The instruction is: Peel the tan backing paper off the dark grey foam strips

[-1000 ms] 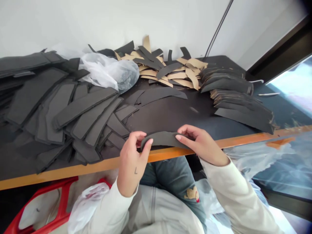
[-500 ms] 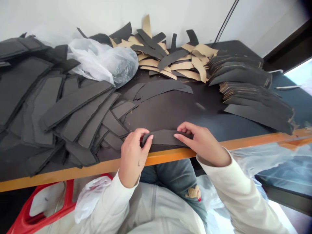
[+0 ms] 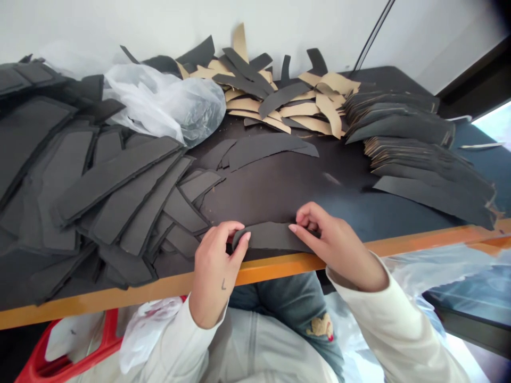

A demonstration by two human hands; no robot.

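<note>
- A cloudy plastic bag [image 3: 159, 106] lies crumpled on the dark bench [image 3: 275, 197], towards the wall.
- The dark curved strip [image 3: 267, 235] in hand is nearer the person than the bag and to its right, close to the bench's orange front edge [image 3: 287, 266].
- The left hand [image 3: 217, 260], nearer the person than the bag, has its thumb and fingers clamped on the strip's left end.
- The right hand [image 3: 339, 242], farther right of the bag, lays its thumb on the strip's right part; the other fingers are curled, and I cannot tell whether they pinch it.
- A big pile of dark pieces [image 3: 120, 181] spreads left of the bag and in front of it.
- A few loose dark strips [image 3: 263, 149] lie flat, right of the bag and slightly nearer the person.
- Just right of the bag is a jumbled heap of tan and black strips [image 3: 295, 110].
- Well to the bag's right sit layered stacks of dark strips [image 3: 423, 162].
</note>
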